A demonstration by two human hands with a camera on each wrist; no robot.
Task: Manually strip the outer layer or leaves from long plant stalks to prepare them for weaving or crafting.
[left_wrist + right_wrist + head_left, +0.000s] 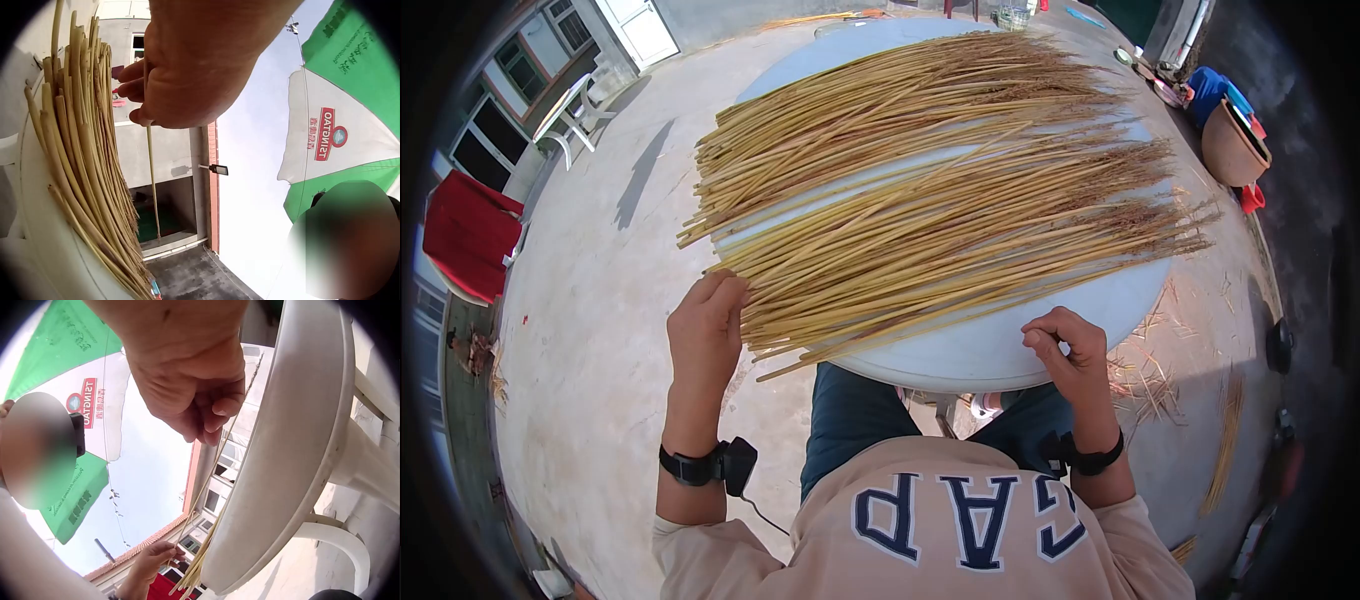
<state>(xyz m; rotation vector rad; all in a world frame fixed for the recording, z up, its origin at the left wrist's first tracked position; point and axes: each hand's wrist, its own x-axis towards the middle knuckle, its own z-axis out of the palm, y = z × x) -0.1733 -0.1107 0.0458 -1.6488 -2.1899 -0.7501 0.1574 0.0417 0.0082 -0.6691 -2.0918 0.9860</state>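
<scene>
Long, thin dried stalks with brushy brown heads lie in two broad layers, a far bundle (880, 110) and a near bundle (930, 230), across a round pale table (990, 350). At the cut ends of the near bundle, my left hand (708, 318) pinches a single stalk (152, 187) between thumb and fingers. That stalk stretches toward the right, passing behind my right hand (203, 403) in the right wrist view. With loosely curled fingers, my right hand hovers over the table's near right edge and holds nothing visible.
Loose stalks (1226, 440) and scraps (1145, 388) litter the ground at the right. A large clay pot (1233, 145) stands at the far right. To the left are a chair draped with red cloth (472, 235) and a white bench (570, 118).
</scene>
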